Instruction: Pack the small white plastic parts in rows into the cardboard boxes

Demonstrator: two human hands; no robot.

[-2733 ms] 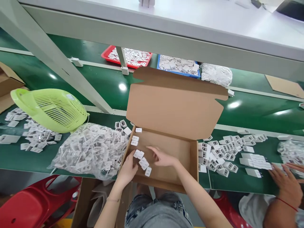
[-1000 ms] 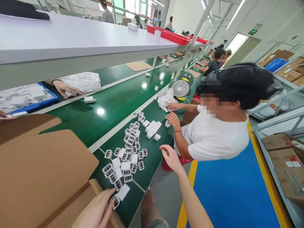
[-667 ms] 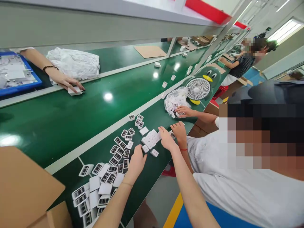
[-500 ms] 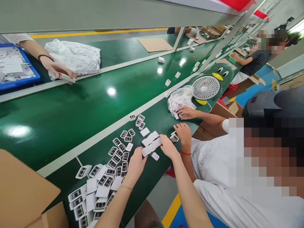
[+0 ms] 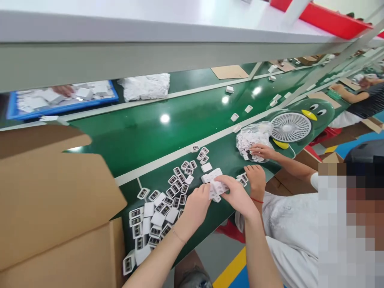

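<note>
My left hand (image 5: pixel 195 204) and my right hand (image 5: pixel 237 195) press in from both sides on a short row of small white plastic parts (image 5: pixel 216 189), lifted just above the green table (image 5: pixel 132 136). Both hands are closed on the row. Several more white parts (image 5: pixel 168 196) with dark slotted faces lie scattered on the table left of my hands. The open cardboard box (image 5: pixel 54 208) stands at the near left, its flap raised.
A co-worker in a white shirt sits at my right, one hand (image 5: pixel 255 178) beside mine and the other hand (image 5: pixel 261 151) at a clear bag of parts (image 5: pixel 252 138). A penguin-shaped fan (image 5: pixel 295 124) stands beyond. A blue tray (image 5: pixel 60 98) and white bag (image 5: pixel 147 86) sit across the belt.
My view swung from the box to the parts at the right. Both hands reached the row of white parts, closed on it from each end and lifted it off the table.
</note>
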